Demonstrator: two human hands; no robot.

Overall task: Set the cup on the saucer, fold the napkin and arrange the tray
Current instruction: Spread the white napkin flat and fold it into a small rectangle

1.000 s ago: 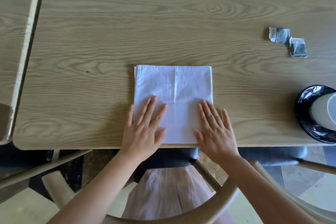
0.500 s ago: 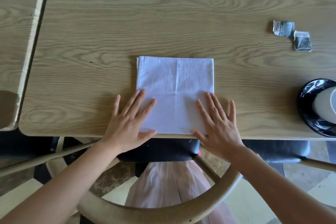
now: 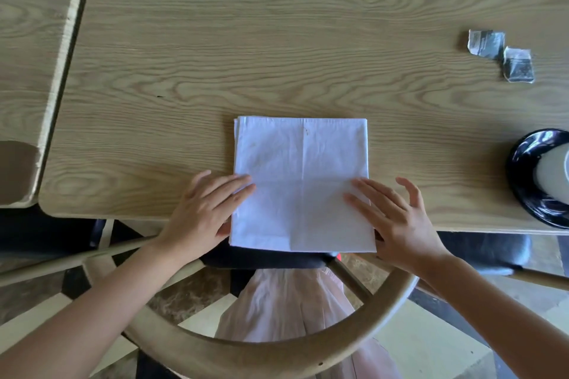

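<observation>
A second wooden table (image 3: 27,71) stands to the left of the napkin, apart from the worktop (image 3: 277,40) by a narrow dark gap. The white napkin (image 3: 301,169) lies folded to a near square on the worktop, and its near edge hangs a little over the worktop's front edge. Crossing creases show on its upper face.

The left hand (image 3: 204,212) lies at the napkin's left edge. Its fingers are nearly straight and close together, the fingertips (image 3: 246,183) rest on the cloth, and the thumb is at the lower left corner; whether the thumb goes under the cloth I cannot tell. The right hand (image 3: 397,218) lies flat on the napkin's right part with the fingers spread and straight, and the little finger is lifted off to the side. Neither hand clearly grips anything.

Far to the right of the napkin, two small grey packets (image 3: 502,54) lie touching each other on the worktop. Nearer the front edge, right of the napkin, a white cup (image 3: 554,175) stands on a black saucer (image 3: 523,169), both cut by the frame edge. Below the napkin a curved wooden chair back (image 3: 277,354) is seen.
</observation>
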